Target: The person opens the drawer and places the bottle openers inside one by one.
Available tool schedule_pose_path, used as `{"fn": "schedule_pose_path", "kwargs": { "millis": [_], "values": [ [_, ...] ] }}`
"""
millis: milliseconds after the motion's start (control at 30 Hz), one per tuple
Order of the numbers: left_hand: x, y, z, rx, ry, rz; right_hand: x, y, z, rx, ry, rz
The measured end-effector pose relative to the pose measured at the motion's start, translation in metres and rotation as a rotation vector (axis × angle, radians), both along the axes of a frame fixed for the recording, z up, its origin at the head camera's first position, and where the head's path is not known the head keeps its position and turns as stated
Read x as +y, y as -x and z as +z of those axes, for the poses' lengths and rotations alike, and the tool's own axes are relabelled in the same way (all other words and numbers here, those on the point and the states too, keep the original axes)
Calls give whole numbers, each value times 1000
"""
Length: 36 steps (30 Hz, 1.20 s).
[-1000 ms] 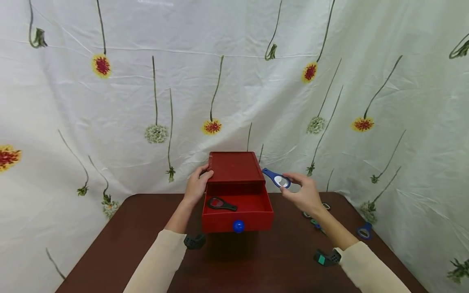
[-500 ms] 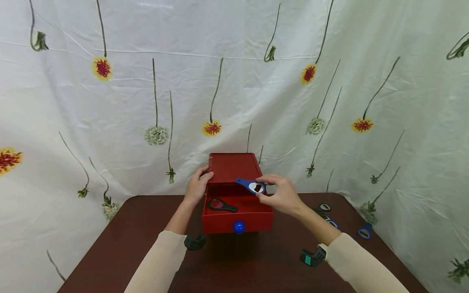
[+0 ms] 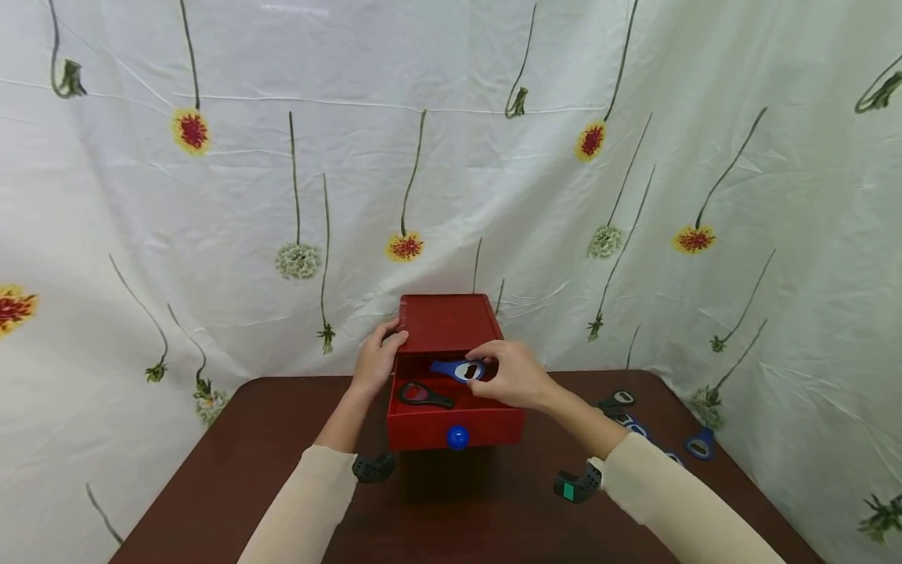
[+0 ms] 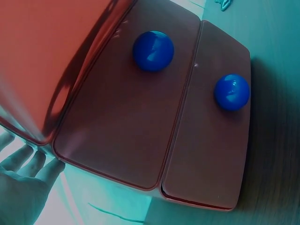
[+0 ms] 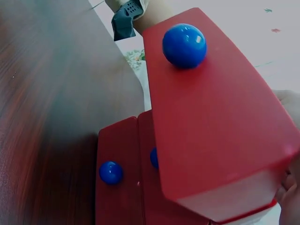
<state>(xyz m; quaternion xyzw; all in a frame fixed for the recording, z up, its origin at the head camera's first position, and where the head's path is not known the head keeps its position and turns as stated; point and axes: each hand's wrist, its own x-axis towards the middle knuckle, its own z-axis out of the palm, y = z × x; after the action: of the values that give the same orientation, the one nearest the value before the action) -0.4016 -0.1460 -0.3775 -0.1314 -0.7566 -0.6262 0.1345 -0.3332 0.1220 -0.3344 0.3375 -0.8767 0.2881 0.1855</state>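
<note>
Your right hand (image 3: 514, 377) pinches the blue opener (image 3: 456, 370) by its ring end, over the pulled-out top drawer (image 3: 423, 431) — whether it touches the bottom, I can't tell. The black opener (image 3: 428, 396) lies in that drawer. Your left hand (image 3: 373, 362), fingers extended, rests against the cabinet's (image 3: 448, 323) left side — more openers (image 3: 701, 441) lie on the table (image 3: 303, 446) at right.

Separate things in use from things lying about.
In use: red blue-knobbed drawer unit; blue oval-headed tool in right hand; probably black round-headed tool inside.

Apparently lying about: loose black oval-headed tool, loose blue oval-headed tools, on brown wooden table.
</note>
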Motion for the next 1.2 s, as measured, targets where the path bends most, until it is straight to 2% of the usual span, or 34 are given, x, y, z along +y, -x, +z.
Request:
{"fn": "schedule_pose_path", "kwargs": {
  "millis": [233, 433, 667, 867, 1033, 1200],
  "values": [
    [-1, 0, 0, -2, 6, 7, -13, 1, 4, -35, -143, -64],
    [-3, -1, 0, -1, 8, 12, -21, 4, 8, -16, -295, -48],
    [-1, 0, 1, -15, 4, 11, -26, 7, 12, -41, -441, -88],
    [1, 2, 2, 3, 1, 44, -28, 10, 17, -97, -484, -84],
    [1, 2, 2, 11, 15, 35, -31, 12, 18, -147, -501, -92],
    [1, 1, 1, 12, 19, 34, -32, 13, 17, -153, -521, -90]
  ]
}}
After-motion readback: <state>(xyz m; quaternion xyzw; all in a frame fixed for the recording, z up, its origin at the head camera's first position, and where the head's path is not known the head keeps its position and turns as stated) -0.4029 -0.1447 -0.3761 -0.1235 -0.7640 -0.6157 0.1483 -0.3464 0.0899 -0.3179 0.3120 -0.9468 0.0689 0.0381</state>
